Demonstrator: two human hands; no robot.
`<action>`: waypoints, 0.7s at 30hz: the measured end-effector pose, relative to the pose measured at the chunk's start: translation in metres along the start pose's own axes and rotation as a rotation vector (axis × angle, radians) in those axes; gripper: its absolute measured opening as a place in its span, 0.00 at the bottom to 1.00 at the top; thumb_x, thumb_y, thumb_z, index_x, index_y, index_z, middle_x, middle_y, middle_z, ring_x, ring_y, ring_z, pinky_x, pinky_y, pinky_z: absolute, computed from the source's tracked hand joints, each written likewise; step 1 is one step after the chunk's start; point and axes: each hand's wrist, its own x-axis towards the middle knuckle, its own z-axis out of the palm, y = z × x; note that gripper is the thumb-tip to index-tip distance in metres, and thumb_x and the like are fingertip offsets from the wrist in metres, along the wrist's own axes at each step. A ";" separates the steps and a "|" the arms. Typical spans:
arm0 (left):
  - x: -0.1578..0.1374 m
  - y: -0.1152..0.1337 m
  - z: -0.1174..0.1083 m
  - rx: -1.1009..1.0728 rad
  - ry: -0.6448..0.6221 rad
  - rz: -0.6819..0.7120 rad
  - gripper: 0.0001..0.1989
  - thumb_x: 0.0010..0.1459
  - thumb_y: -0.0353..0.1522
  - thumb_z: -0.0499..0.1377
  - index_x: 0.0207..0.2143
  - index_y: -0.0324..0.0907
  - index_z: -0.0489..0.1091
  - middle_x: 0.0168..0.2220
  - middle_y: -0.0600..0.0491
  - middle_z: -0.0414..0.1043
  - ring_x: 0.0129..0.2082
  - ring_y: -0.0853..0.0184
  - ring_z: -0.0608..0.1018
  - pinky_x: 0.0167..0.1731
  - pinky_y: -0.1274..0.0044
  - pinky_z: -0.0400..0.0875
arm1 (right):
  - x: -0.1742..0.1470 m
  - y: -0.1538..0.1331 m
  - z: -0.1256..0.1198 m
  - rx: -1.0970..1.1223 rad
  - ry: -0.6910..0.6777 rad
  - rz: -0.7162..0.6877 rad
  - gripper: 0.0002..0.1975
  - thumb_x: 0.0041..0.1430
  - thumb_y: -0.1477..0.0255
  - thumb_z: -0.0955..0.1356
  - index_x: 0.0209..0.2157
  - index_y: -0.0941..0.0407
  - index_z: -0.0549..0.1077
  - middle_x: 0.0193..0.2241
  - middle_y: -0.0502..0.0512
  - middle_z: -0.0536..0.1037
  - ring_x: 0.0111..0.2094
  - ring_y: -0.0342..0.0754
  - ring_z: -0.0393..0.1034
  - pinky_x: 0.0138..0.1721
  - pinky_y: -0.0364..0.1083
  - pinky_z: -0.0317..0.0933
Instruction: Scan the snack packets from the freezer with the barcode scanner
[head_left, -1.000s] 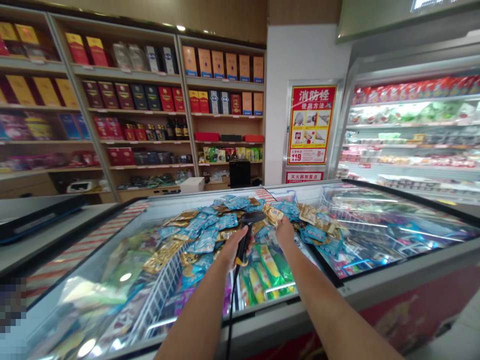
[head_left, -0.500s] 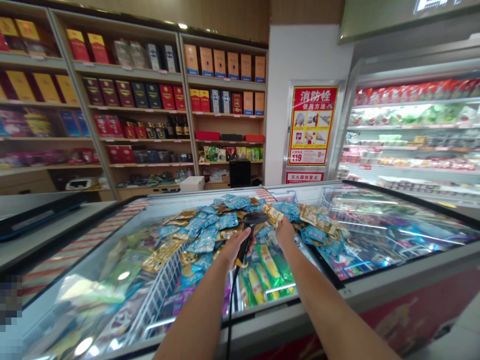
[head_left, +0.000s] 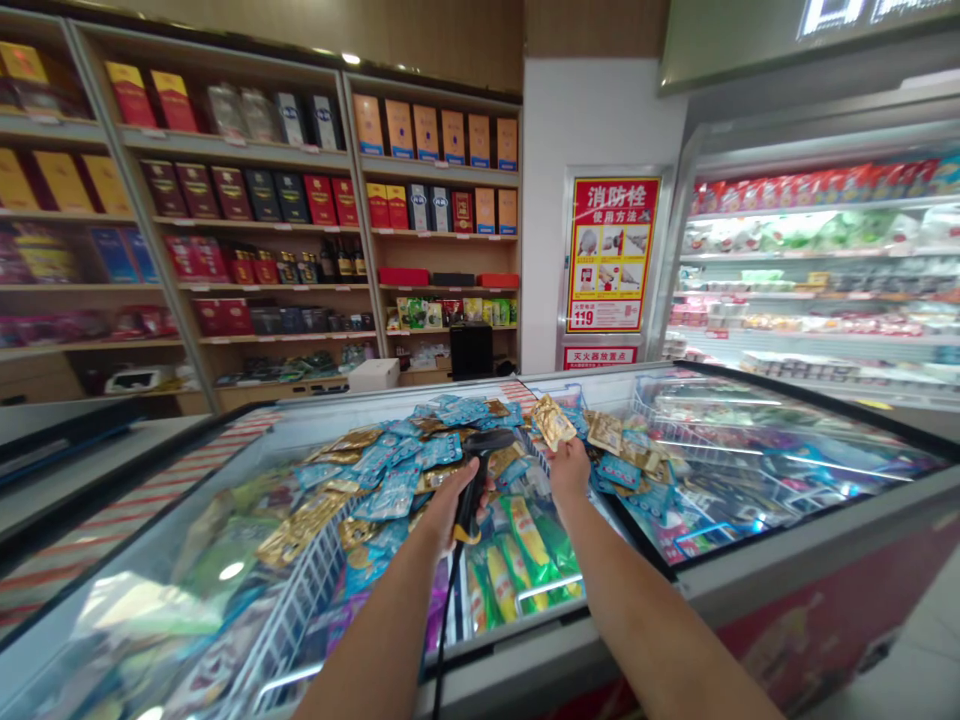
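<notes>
In my left hand (head_left: pixel 456 497) is a black barcode scanner (head_left: pixel 474 490), my fingers wrapped round its handle and its cable hanging down toward me. Its head points right, toward my right hand (head_left: pixel 570 468). Pinched by one edge in that hand is a gold packet (head_left: pixel 553 422), raised a little above the freezer lid. Left of the scanner lies a heap of blue packets (head_left: pixel 397 490) and gold packets (head_left: pixel 300 525) on the glass. A smaller pile of blue and gold packets (head_left: pixel 634 465) sits just right of my right hand.
Beneath the packets, the chest freezer (head_left: pixel 540 622) shows green and yellow bags (head_left: pixel 514 560) and a white wire basket (head_left: pixel 300 590) through its glass. Shelves of boxed goods (head_left: pixel 247 200) stand behind. A lit refrigerated case (head_left: pixel 817 250) is at the back right.
My right hand has lifted and turned the gold packet more upright, slightly apart from the scanner head. The whole view has shifted a little, so most things appear further left.
</notes>
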 end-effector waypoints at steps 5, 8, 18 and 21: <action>0.000 0.001 -0.001 0.001 0.012 -0.026 0.24 0.49 0.49 0.60 0.38 0.37 0.69 0.21 0.53 0.67 0.15 0.75 0.66 0.13 0.83 0.58 | 0.017 0.009 0.001 0.563 0.204 0.203 0.03 0.53 0.71 0.62 0.31 0.55 0.65 0.22 0.48 0.73 0.29 0.44 0.74 0.32 0.42 0.68; -0.001 0.002 0.001 -0.013 0.017 -0.002 0.23 0.50 0.47 0.60 0.38 0.37 0.69 0.23 0.52 0.68 0.17 0.75 0.67 0.14 0.83 0.59 | 0.025 0.013 0.004 0.721 0.220 0.260 0.05 0.50 0.72 0.65 0.31 0.56 0.65 0.24 0.49 0.73 0.32 0.44 0.75 0.35 0.42 0.69; -0.004 0.007 0.009 -0.042 0.051 0.017 0.21 0.50 0.44 0.61 0.40 0.37 0.69 0.25 0.52 0.68 0.18 0.75 0.67 0.14 0.83 0.61 | 0.028 0.010 0.001 0.681 0.184 0.335 0.09 0.55 0.64 0.64 0.31 0.56 0.65 0.28 0.53 0.77 0.26 0.43 0.74 0.29 0.42 0.69; -0.004 0.008 0.009 -0.056 0.059 0.008 0.21 0.51 0.43 0.61 0.41 0.37 0.69 0.25 0.52 0.68 0.18 0.75 0.67 0.14 0.83 0.60 | 0.025 0.006 0.001 0.679 0.193 0.336 0.12 0.54 0.61 0.65 0.31 0.56 0.65 0.25 0.52 0.76 0.22 0.41 0.71 0.26 0.41 0.67</action>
